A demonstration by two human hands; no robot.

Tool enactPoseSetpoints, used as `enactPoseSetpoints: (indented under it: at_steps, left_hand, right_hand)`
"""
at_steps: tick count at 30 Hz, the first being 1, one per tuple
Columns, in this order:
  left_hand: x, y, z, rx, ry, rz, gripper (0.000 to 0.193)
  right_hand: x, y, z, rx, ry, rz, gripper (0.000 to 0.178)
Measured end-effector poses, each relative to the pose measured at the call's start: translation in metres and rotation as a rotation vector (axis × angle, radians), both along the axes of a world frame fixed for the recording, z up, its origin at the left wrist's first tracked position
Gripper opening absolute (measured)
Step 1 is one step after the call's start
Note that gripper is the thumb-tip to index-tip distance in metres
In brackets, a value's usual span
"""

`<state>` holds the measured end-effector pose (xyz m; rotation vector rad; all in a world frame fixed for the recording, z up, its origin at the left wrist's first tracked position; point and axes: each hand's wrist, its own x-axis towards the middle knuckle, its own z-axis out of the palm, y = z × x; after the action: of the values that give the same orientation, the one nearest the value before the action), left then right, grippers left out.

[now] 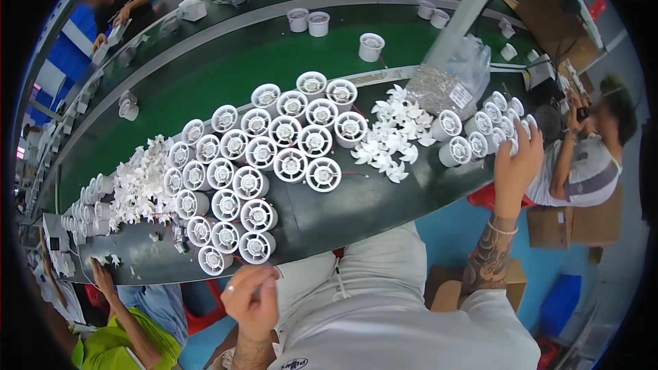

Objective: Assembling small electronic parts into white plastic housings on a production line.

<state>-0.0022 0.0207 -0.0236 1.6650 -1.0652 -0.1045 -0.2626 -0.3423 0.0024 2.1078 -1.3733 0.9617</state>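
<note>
My right hand reaches out to the right, its thumb and fingers around a white round fan housing at the near edge of a cluster of such housings. In front of my body, my left hand hovers by the bench edge with its fingers curled in; whether anything is between them is hidden. Close to it stands a white fan housing, part of a large group of upright open housings with spoked centres. Loose white fan blades lie in a pile between the two groups.
A second heap of white blades lies left. A clear bag of metal pins sits beside a metal post. Beyond runs a green conveyor belt carrying a few housings. Co-workers sit left and right.
</note>
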Motion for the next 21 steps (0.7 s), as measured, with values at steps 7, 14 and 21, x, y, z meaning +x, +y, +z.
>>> enactPoseSetpoints:
  at_steps: [7, 14, 21]
  left_hand:
    - [0.035, 0.027, -0.011, -0.119, 0.064, 0.346, 0.011]
    - [0.058, 0.082, -0.017, 0.014, 0.008, 0.654, 0.009]
    - [0.155, 0.086, -0.053, 0.003, 0.133, 0.773, 0.011]
  right_hand:
    - [0.212, -0.083, -0.012, 0.417, -0.044, 0.544, 0.037]
    - [0.301, -0.123, -0.074, 0.544, 0.027, 0.487, 0.046]
    - [0.250, -0.122, -0.052, 0.650, -0.255, 0.629, 0.033]
